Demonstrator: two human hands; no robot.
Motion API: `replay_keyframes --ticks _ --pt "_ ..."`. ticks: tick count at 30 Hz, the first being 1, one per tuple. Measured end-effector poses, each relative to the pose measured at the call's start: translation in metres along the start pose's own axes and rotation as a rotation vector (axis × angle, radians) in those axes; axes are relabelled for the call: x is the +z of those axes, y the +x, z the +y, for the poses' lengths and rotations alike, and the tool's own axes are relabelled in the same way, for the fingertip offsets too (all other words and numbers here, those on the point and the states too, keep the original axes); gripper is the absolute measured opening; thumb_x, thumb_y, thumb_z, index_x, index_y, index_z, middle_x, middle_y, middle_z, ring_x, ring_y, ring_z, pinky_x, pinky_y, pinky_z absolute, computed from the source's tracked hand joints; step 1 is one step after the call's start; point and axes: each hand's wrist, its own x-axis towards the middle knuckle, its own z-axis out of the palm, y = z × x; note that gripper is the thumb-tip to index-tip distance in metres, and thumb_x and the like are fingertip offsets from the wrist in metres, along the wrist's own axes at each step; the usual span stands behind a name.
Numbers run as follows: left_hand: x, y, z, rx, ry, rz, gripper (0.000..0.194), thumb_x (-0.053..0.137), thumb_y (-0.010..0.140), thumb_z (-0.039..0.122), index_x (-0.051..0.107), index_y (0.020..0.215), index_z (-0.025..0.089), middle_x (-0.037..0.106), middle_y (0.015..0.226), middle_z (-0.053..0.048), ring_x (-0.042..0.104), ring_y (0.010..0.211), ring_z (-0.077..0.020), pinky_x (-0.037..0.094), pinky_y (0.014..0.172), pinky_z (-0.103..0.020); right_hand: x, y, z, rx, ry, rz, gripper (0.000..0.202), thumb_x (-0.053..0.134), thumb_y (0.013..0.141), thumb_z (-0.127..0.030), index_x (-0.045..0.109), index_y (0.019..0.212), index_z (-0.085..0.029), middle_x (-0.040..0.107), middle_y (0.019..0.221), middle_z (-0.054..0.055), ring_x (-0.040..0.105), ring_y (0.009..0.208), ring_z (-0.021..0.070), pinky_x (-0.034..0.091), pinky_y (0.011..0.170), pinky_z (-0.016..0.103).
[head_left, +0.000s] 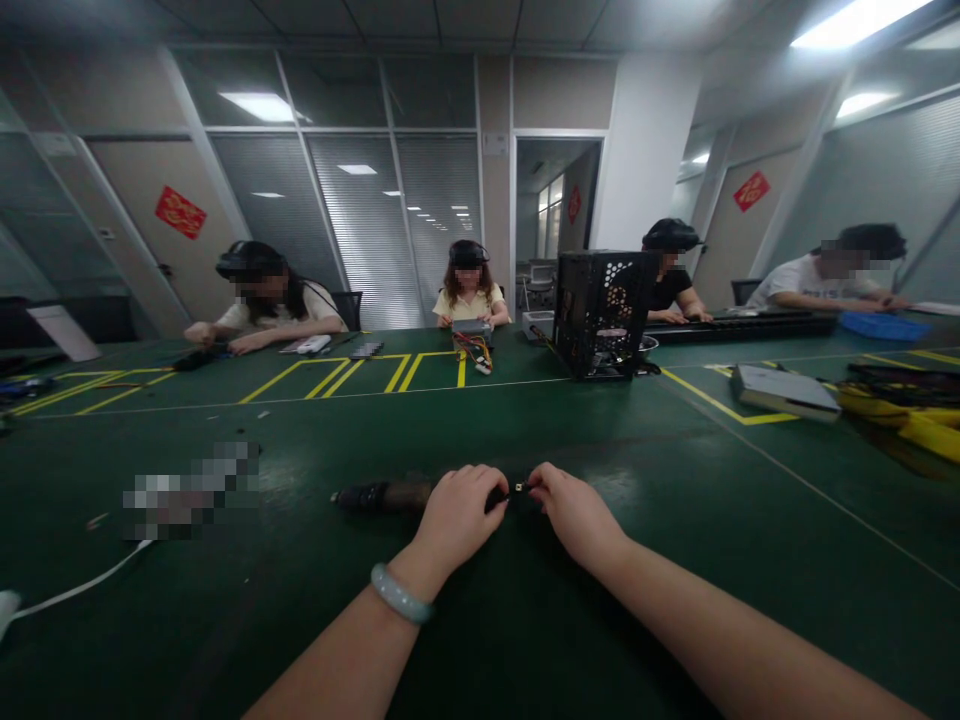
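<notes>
A long, dark, tube-like tool [405, 496] with a narrow tip at its left end lies across the green table in front of me. My left hand [465, 510] is closed around its right end, and the palm and fingers hide much of that part. Close by on the right, my right hand [574, 510] pinches a small dark piece with thumb and fingertips. Between the two hands shows a tiny pale-yellow and black part [518, 487], too small to name. Whether it is joined to the tool I cannot tell.
To the left lies a blurred-out device [191, 490] with a white cable [82, 583]. A black computer case [604, 315] stands across the table. Farther right are a flat silver box [784, 390], a yellow-and-black bundle [911, 405] and a blue tray [885, 326]. Several people work opposite.
</notes>
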Motion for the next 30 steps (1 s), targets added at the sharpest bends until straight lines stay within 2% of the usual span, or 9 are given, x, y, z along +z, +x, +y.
replay_keyframes --ticks 5,10,18,25,30 --pt "0.0008 0.0 -0.0013 -0.006 -0.013 -0.005 0.011 0.058 0.086 0.026 0.061 0.098 0.026 0.064 0.1 0.001 0.058 0.093 -0.0193 0.042 0.082 -0.034 -0.0071 0.0008 -0.0029 0.003 0.006 -0.057 0.01 0.055 0.09 -0.02 0.065 0.092 -0.021 0.068 0.095 0.003 0.063 0.086 0.0182 0.042 0.074 0.026" --pt "-0.0002 0.0001 -0.0011 -0.01 -0.008 -0.024 0.012 0.059 0.087 0.028 0.061 0.098 0.026 0.064 0.102 0.001 0.058 0.096 -0.0198 0.043 0.083 -0.035 -0.0051 0.0023 -0.0019 -0.027 0.004 -0.024 0.009 0.059 0.088 -0.02 0.068 0.088 -0.021 0.068 0.092 0.002 0.062 0.085 0.0166 0.042 0.075 0.025" --pt "-0.0035 -0.0032 -0.0006 0.014 -0.034 -0.027 0.016 0.058 0.087 0.026 0.061 0.103 0.026 0.064 0.107 0.0 0.057 0.1 -0.0212 0.043 0.088 -0.037 -0.0033 0.0013 -0.0095 -0.019 -0.02 -0.028 0.013 0.057 0.09 -0.02 0.069 0.091 -0.02 0.067 0.096 0.003 0.062 0.087 0.0163 0.044 0.077 0.025" --pt "-0.0032 -0.0032 0.0002 0.007 -0.041 -0.019 0.016 0.061 0.086 0.025 0.061 0.102 0.026 0.065 0.107 0.001 0.058 0.101 -0.0205 0.043 0.089 -0.037 -0.0025 0.0043 -0.0051 -0.05 -0.012 -0.026 0.01 0.058 0.087 -0.019 0.069 0.086 -0.02 0.067 0.09 0.001 0.061 0.083 0.0156 0.044 0.074 0.024" --pt "-0.0019 -0.0011 0.0008 0.0 -0.04 -0.004 0.018 0.068 0.083 0.033 0.061 0.099 0.026 0.065 0.104 0.001 0.058 0.098 -0.0205 0.043 0.086 -0.036 -0.0024 0.005 -0.0052 -0.058 0.008 -0.017 0.01 0.059 0.086 -0.018 0.068 0.084 -0.02 0.067 0.089 0.001 0.062 0.081 0.0154 0.043 0.072 0.024"
